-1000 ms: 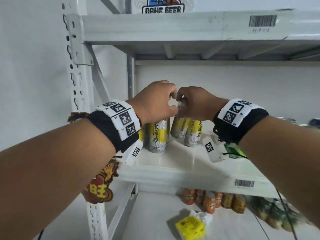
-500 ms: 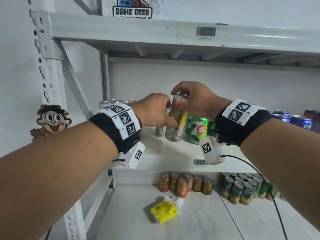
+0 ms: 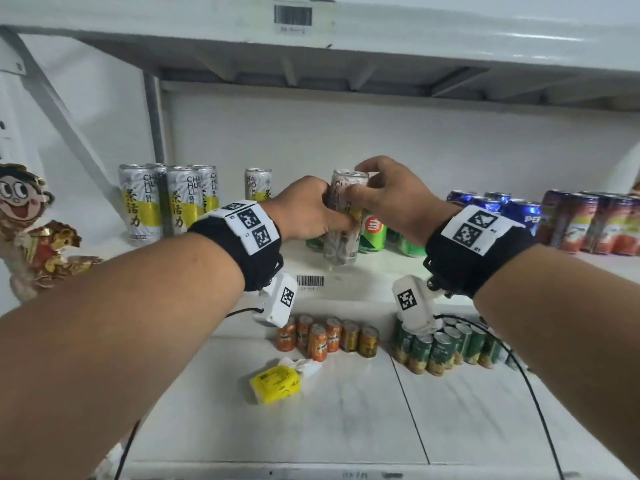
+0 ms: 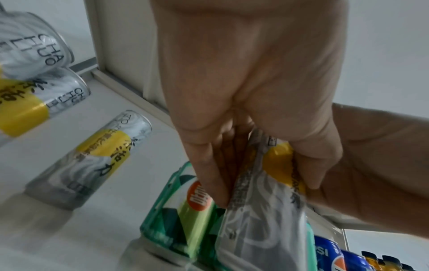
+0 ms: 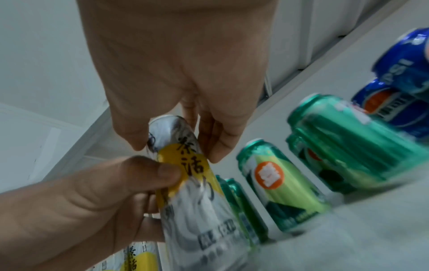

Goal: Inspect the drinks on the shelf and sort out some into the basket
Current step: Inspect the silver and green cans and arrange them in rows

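Note:
A slim white-and-yellow tea can (image 3: pixel 343 237) is held by both hands, a little tilted, in front of the green cans (image 3: pixel 375 233) on the middle shelf (image 3: pixel 349 282). My left hand (image 3: pixel 329 213) grips its middle, thumb on the yellow band (image 5: pixel 185 165). My right hand (image 3: pixel 360 188) pinches its top part from above. The wrist views show the same can (image 4: pixel 262 210) (image 5: pixel 199 210) between the fingers. I cannot tell whether its base touches the shelf. No basket is in view.
More tea cans (image 3: pixel 156 202) stand at the shelf's left, one alone (image 3: pixel 258 183) behind. Blue cans (image 3: pixel 502 209) and red cans (image 3: pixel 588 223) stand to the right. Below are orange cans (image 3: pixel 325 337), green cans (image 3: pixel 446 344) and a yellow packet (image 3: pixel 275 382). A cartoon figure (image 3: pixel 24 223) hangs at left.
Both hands took one tea can from the group at the left and carried it right, in front of the green cans. The head view has swung right and down.

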Available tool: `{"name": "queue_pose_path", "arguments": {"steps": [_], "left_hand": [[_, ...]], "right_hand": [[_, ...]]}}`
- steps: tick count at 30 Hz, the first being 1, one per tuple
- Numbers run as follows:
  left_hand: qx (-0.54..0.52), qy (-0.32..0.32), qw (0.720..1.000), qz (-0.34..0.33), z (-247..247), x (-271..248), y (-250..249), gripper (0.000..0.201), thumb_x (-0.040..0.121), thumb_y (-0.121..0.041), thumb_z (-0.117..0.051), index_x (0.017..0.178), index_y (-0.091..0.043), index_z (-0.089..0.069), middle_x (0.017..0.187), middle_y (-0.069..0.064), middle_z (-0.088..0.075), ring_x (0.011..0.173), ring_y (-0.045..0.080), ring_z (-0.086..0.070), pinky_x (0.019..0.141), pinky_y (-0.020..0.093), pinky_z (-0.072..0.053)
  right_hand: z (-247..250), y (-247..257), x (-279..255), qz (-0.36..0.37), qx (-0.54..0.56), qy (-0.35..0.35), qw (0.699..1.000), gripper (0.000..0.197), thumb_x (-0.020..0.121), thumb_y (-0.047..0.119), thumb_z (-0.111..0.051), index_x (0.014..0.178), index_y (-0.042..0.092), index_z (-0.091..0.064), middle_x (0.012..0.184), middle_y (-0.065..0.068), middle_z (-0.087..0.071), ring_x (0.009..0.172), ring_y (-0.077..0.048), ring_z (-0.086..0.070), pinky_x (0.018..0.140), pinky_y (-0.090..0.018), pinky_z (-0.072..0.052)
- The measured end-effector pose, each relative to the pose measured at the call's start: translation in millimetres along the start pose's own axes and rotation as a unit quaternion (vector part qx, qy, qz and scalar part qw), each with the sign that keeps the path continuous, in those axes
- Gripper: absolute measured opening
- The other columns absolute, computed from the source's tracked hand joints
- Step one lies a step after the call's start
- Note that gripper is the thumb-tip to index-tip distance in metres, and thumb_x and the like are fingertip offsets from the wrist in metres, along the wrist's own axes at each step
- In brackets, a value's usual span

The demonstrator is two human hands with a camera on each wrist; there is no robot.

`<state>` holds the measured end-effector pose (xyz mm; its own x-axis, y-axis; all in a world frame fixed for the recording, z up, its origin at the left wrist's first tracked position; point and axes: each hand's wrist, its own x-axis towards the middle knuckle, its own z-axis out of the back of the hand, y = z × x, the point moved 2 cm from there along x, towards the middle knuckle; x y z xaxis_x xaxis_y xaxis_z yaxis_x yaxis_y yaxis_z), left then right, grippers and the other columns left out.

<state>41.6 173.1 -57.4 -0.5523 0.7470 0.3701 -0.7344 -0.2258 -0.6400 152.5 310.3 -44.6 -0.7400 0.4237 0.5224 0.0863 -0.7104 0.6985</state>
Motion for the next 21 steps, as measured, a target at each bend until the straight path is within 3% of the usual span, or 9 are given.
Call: {"name": "queue_pose_path", "arguments": {"steps": [2,4,6,8,11,16,19,21], "left_hand": [[-0.010,0.006,1.000,-0.001,-11,1,-3,0.026,0.079,-0.025,-0.092,0.096,-0.008,-0.080,0.098,0.008,-0.083,0.093,0.024,-0.080,0.085,0.039,-0.065],[-0.019,-0.001,1.000,-0.004,-16,3,-4,0.024,0.080,-0.022,-0.092,0.096,-0.009,-0.080,0.095,0.004,-0.083,0.084,0.016,-0.079,0.078,0.033,-0.062],[-0.027,-0.011,1.000,-0.005,-21,6,-1,0.024,0.081,-0.020,-0.092,0.099,-0.009,-0.079,0.095,0.004,-0.083,0.085,0.017,-0.079,0.076,0.034,-0.062],[-0.039,-0.020,0.999,-0.012,-29,8,5,0.027,0.082,-0.019,-0.092,0.103,-0.007,-0.078,0.099,0.008,-0.083,0.096,0.026,-0.080,0.085,0.043,-0.066],[-0.072,-0.052,0.996,-0.016,-40,11,17,0.033,0.081,-0.019,-0.092,0.108,-0.008,-0.077,0.101,0.007,-0.083,0.099,0.026,-0.080,0.091,0.048,-0.065],[-0.173,-0.066,0.983,-0.005,-58,5,44,0.066,0.069,-0.038,-0.093,0.127,-0.015,-0.071,0.117,0.004,-0.081,0.110,0.024,-0.079,0.099,0.052,-0.063],[-0.177,-0.066,0.982,-0.027,-63,-1,47,0.067,0.070,-0.041,-0.094,0.129,-0.021,-0.068,0.119,-0.003,-0.081,0.110,0.017,-0.079,0.098,0.048,-0.064],[-0.172,-0.070,0.982,-0.029,-67,-1,48,0.067,0.070,-0.040,-0.095,0.128,-0.022,-0.068,0.119,-0.005,-0.081,0.109,0.016,-0.079,0.099,0.047,-0.064]], "right_hand": [[-2,-17,-4,-0.022,0.057,0.005,0.998,0.039,0.090,0.036,-0.080,0.120,0.018,-0.063,0.097,-0.003,-0.075,0.078,-0.019,-0.072,0.065,-0.036,-0.061],[-8,-28,-5,-0.036,0.121,0.016,0.992,0.034,0.091,0.033,-0.079,0.115,0.012,-0.067,0.102,-0.009,-0.076,0.089,-0.026,-0.075,0.076,-0.042,-0.064],[-11,-39,-2,-0.033,0.147,0.020,0.988,0.033,0.091,0.035,-0.079,0.112,0.012,-0.070,0.104,-0.009,-0.078,0.097,-0.029,-0.077,0.083,-0.044,-0.064],[-11,-48,0,-0.027,0.161,0.018,0.986,0.035,0.088,0.038,-0.080,0.111,0.013,-0.071,0.103,-0.006,-0.079,0.097,-0.026,-0.077,0.083,-0.041,-0.064],[-14,-65,0,-0.037,0.223,0.029,0.974,0.035,0.092,0.032,-0.079,0.118,0.009,-0.070,0.107,-0.008,-0.079,0.096,-0.024,-0.078,0.087,-0.044,-0.064],[-27,-83,-12,-0.030,0.284,0.027,0.958,0.031,0.097,0.022,-0.075,0.122,0.005,-0.068,0.100,-0.002,-0.080,0.087,-0.014,-0.077,0.074,-0.029,-0.061],[-19,-83,-18,-0.056,0.292,0.024,0.955,0.027,0.096,0.028,-0.076,0.117,0.012,-0.070,0.105,-0.003,-0.080,0.099,-0.026,-0.078,0.084,-0.051,-0.065],[-17,-84,-19,-0.049,0.262,0.032,0.963,0.029,0.097,0.030,-0.076,0.118,0.011,-0.070,0.109,-0.007,-0.079,0.103,-0.030,-0.076,0.087,-0.054,-0.064]]}}
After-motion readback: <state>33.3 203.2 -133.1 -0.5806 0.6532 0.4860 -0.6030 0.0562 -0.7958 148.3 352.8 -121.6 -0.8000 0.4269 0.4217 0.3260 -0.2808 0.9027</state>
